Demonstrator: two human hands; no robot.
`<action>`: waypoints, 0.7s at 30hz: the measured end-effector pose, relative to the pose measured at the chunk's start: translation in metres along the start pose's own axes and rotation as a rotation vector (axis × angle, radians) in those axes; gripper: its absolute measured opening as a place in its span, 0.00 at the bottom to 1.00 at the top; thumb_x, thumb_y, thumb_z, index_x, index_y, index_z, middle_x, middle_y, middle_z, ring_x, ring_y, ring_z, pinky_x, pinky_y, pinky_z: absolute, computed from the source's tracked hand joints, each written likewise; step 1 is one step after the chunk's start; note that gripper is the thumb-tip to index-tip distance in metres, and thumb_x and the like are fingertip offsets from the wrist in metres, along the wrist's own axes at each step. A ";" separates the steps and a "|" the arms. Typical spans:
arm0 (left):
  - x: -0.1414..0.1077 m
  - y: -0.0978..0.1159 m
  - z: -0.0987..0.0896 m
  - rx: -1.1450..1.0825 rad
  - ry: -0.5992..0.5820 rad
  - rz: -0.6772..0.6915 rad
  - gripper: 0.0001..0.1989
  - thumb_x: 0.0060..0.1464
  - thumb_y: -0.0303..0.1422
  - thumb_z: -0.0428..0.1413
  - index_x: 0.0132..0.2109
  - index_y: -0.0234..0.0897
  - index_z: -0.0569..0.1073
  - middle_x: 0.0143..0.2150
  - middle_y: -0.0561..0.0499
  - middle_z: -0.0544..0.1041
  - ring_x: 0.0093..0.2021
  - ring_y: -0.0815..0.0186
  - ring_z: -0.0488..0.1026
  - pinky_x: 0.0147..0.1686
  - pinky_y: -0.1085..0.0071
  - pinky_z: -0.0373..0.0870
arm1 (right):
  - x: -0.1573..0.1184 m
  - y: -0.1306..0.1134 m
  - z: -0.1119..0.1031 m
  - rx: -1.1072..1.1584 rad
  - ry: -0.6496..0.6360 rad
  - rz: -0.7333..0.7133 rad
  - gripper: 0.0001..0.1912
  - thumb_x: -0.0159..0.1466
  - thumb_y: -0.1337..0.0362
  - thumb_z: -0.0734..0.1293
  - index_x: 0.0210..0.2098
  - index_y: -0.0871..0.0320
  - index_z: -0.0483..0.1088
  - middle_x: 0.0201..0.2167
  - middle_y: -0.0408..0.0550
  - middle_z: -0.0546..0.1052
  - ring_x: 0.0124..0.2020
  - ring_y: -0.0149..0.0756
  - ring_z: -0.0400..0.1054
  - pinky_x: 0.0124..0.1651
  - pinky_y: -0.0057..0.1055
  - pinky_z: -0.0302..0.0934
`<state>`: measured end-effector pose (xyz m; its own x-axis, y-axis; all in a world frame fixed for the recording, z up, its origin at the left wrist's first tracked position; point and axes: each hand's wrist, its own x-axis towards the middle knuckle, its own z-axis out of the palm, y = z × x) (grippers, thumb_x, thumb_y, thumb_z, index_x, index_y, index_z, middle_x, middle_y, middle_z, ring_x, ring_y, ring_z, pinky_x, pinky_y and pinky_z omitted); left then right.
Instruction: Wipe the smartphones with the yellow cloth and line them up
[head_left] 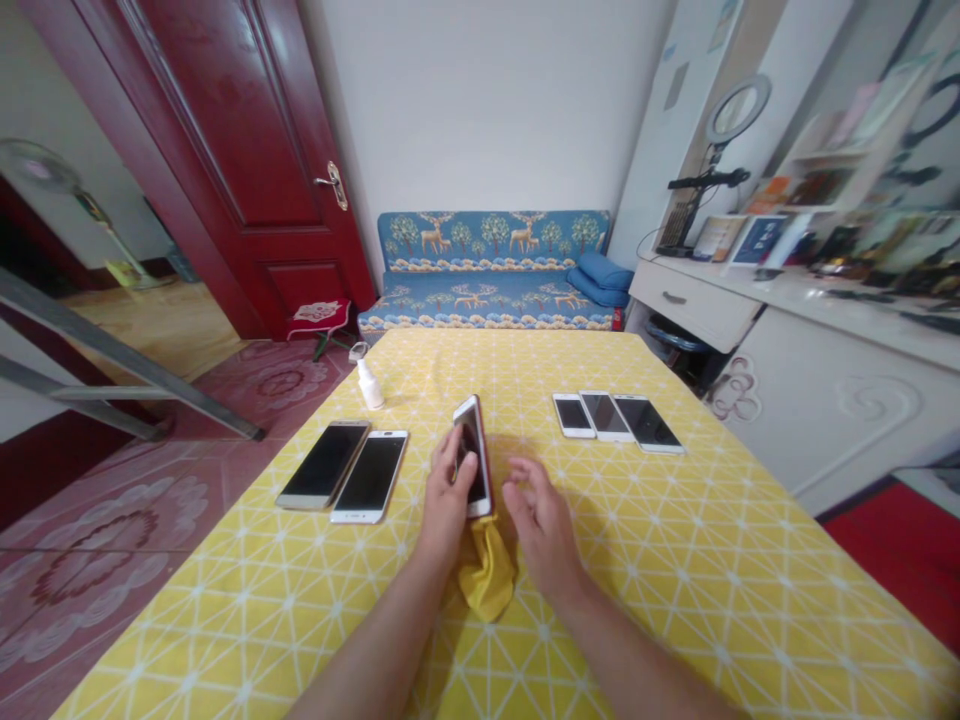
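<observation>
Near the middle of the table, my left hand (pixel 448 487) grips a white-framed phone (pixel 472 455) with a dark screen and a red back edge, tilted on its side. A yellow cloth (pixel 489 575) hangs or lies just below the phone's lower end. To the right of the phone, my right hand (pixel 541 515) is apart from it, fingers loosely bent and spread, with nothing visible in them. Two larger phones, a gold one (pixel 324 465) and a white one (pixel 370 477), lie at the left. Three phones (pixel 574 415) (pixel 606 416) (pixel 648 423) lie side by side at the right.
A white spray bottle (pixel 370 386) stands at the back left of the table with the yellow patterned cloth (pixel 637 620). Beyond it is a blue sofa (pixel 487 290). A white dresser (pixel 847 370) is on the right, a metal ladder (pixel 112 393) on the left.
</observation>
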<state>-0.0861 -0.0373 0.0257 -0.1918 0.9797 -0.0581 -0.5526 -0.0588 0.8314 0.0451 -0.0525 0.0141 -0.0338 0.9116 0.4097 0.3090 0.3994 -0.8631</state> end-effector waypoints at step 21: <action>-0.008 -0.033 0.001 0.918 -0.476 0.298 0.17 0.58 0.31 0.52 0.53 0.41 0.72 0.52 0.47 0.75 0.53 0.62 0.69 0.55 0.63 0.63 | -0.013 0.090 -0.178 -0.731 0.181 0.237 0.28 0.61 0.53 0.56 0.56 0.60 0.66 0.50 0.58 0.74 0.51 0.51 0.69 0.53 0.48 0.62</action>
<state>-0.0660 -0.0431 -0.0009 0.2270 0.9352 0.2720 0.3225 -0.3357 0.8851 0.2430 -0.0462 -0.0164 0.2467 0.9093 0.3351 0.8373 -0.0259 -0.5461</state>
